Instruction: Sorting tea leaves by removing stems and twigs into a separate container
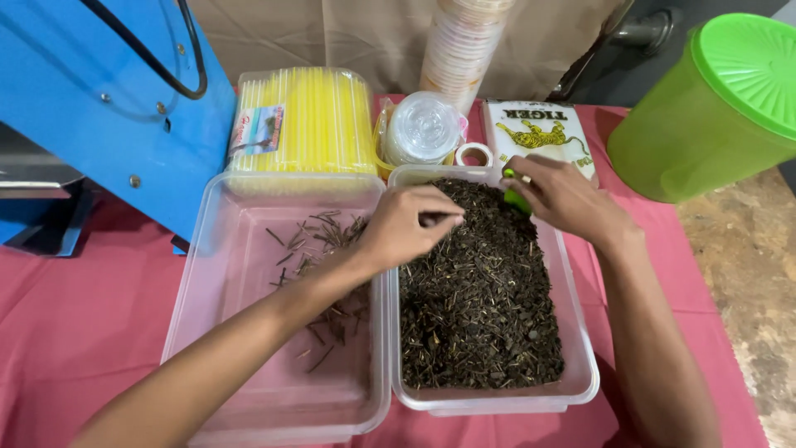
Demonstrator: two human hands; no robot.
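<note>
Two clear plastic tubs sit side by side on a pink cloth. The right tub (580,365) is filled with dark dried leaves and twigs (477,307). The left tub (240,332) holds only a scatter of thin stems (311,241). My left hand (406,224) reaches across the tubs' shared edge and pinches a small stem over the dark leaves. My right hand (564,199) rests at the far end of the right tub, closed around a small green scoop (516,199).
A pack of yellow straws (303,120), a stack of clear lids (423,129), stacked cups (460,46) and a white printed packet (539,133) stand behind the tubs. A green lidded jug (713,108) is at the right, a blue machine (108,108) at the left.
</note>
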